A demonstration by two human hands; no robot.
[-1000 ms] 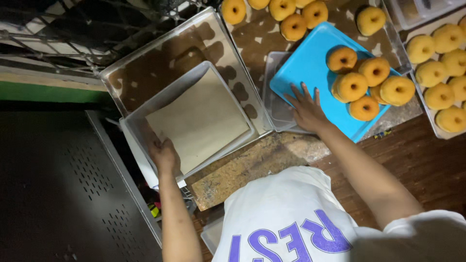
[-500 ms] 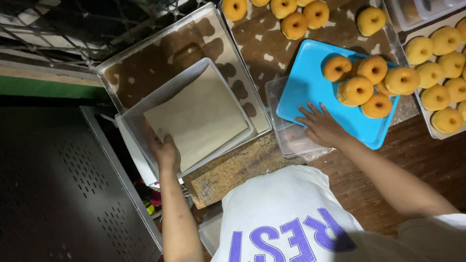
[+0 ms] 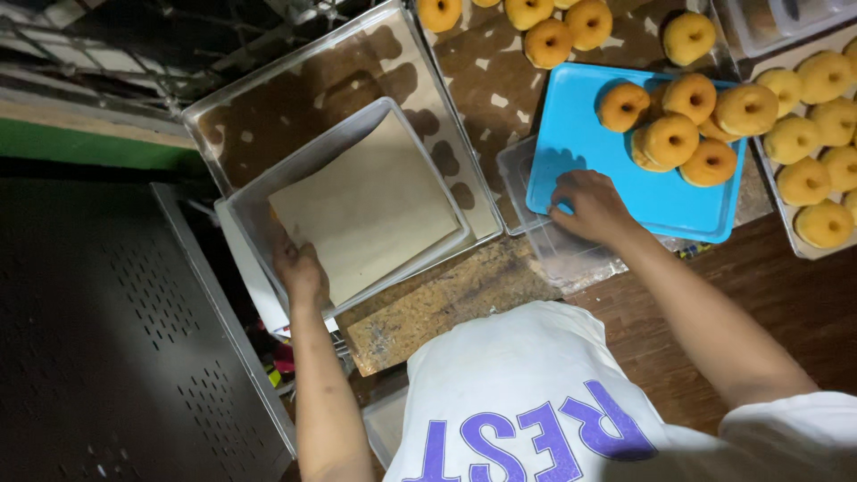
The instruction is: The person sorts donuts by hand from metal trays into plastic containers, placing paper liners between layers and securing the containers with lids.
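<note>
Left hand [image 3: 302, 272] seemingly curled in a grip; right hand [image 3: 589, 205] rests, fingers [image 3: 564, 189] bent.

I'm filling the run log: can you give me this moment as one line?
left hand: grips paper-lined tray | right hand: on blue tray edge | blue tray: five doughnuts | more doughnuts right

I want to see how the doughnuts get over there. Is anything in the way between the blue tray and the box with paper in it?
Nothing stands up between them. Between the blue tray and the paper-lined box lies only the flat metal tray's bare, grease-marked rim.
</note>
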